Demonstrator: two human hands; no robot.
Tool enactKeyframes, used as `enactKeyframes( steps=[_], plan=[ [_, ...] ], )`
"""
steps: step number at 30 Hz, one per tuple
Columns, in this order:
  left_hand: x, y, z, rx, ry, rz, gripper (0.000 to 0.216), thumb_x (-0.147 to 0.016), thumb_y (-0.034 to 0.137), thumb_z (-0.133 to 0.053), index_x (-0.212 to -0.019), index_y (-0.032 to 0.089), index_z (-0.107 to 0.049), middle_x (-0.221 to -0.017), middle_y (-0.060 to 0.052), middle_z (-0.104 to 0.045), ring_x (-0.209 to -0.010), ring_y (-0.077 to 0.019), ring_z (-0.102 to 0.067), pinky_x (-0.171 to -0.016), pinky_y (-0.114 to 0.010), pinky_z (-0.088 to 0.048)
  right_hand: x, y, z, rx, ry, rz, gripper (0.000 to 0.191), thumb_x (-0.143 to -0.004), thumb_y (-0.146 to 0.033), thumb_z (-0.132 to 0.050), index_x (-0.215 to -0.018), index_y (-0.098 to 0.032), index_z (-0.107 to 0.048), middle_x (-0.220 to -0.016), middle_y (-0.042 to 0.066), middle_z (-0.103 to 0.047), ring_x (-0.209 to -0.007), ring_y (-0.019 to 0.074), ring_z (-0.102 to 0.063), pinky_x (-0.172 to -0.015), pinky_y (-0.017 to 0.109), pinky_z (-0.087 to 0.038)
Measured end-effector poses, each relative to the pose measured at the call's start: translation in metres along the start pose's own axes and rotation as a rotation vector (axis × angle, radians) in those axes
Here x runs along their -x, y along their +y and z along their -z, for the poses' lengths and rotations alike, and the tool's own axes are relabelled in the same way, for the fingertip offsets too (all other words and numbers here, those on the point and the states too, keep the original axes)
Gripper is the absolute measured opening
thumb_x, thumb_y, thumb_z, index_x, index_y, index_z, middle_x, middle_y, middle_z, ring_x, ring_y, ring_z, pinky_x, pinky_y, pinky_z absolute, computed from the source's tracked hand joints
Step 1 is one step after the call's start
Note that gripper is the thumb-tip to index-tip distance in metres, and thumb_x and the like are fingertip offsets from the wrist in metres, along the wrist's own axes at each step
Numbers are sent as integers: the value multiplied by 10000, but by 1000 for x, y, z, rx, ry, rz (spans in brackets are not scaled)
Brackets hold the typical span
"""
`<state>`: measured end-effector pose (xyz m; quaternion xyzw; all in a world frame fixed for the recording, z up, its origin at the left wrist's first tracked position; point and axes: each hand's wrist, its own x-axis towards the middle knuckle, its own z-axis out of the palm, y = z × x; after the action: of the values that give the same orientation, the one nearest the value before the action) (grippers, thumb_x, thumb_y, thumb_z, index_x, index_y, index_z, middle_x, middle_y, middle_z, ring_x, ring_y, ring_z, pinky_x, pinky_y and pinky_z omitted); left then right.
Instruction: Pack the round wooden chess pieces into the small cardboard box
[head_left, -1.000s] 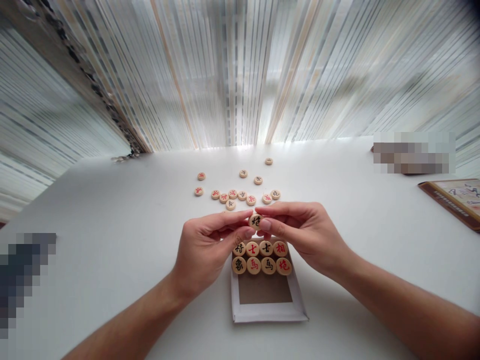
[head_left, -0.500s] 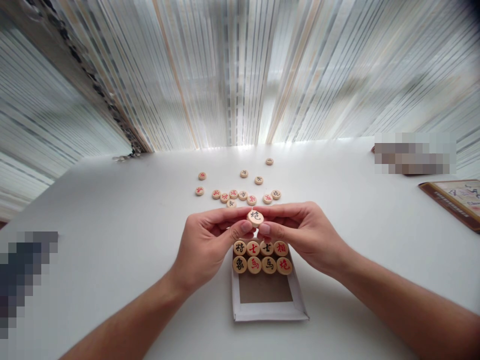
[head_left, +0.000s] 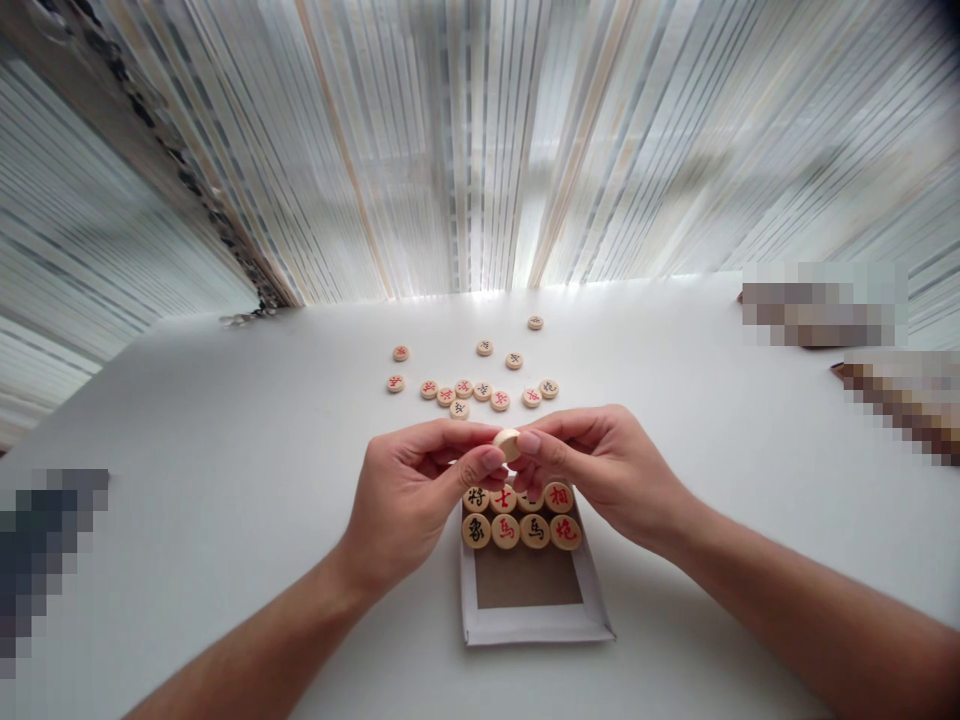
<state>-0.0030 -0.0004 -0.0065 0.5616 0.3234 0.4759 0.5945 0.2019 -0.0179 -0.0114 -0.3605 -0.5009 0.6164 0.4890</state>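
Between the fingertips of my left hand (head_left: 420, 490) and my right hand (head_left: 600, 470) is a round wooden Chinese chess piece (head_left: 508, 446), tilted so that no character shows. Both hands pinch it above the far end of a shallow white box (head_left: 529, 628). In the box lie two rows of larger-looking pieces with red and black characters, among them a red horse piece (head_left: 505, 532) and a red cannon piece (head_left: 565, 533). The brown bottom (head_left: 529, 580) of the box shows at its near end. My fingers partly cover the back row.
Beyond my hands, several loose chess pieces (head_left: 463, 388) lie on the white table (head_left: 247, 430). A pixelated dark shape is at the left. At the right are a brown-edged flat thing (head_left: 881, 390) and another blurred-out item. A striped string curtain (head_left: 457, 150) hangs behind the table.
The piece between my hands has been turned: its black character faced me before, and now its plain side shows. My right thumb has moved up onto it.
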Motion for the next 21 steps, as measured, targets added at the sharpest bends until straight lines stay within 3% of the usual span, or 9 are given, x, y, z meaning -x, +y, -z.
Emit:
enactKeyframes(
  steps=[7, 11, 14, 21],
  plan=[
    [1, 0, -1, -17, -38, 31, 342, -794, 75, -933, -1089, 239, -879, -831, 0, -864, -715, -124, -827, -695, -145, -684, -1, 1, 1, 0, 38, -111, 324, -832, -442, -934, -696, -167, -831, -618, 25, -740, -536, 84, -652, -532, 154, -530],
    [1, -1, -1, -12, -79, 16, 351, -809, 64, -917, -1096, 263, -879, -854, 8, -866, -745, -125, -829, -725, -158, -690, 0, 1, 0, -20, 23, -153, 256, -770, -379, -983, -787, -161, -850, -633, 20, -734, -556, 79, -629, -529, 148, -501],
    [2, -2, -2, -58, -102, -10, 344, -840, 68, -892, -1114, 276, -880, -909, 0, -873, -780, -126, -828, -740, -161, -688, 1, 0, -2, -35, 34, -185, 320, -672, -320, -1040, -876, -152, -858, -693, 37, -765, -553, 82, -610, -500, 155, -487],
    [4, -4, -1, -261, -147, -130, 359, -896, 76, -830, -1205, 258, -859, -1046, -45, -874, -854, -153, -828, -764, -189, -688, 3, -2, -3, 35, 79, -175, 320, -693, -344, -1024, -718, -144, -776, -491, -24, -635, -407, 66, -517, -392, 151, -415]
  ],
)
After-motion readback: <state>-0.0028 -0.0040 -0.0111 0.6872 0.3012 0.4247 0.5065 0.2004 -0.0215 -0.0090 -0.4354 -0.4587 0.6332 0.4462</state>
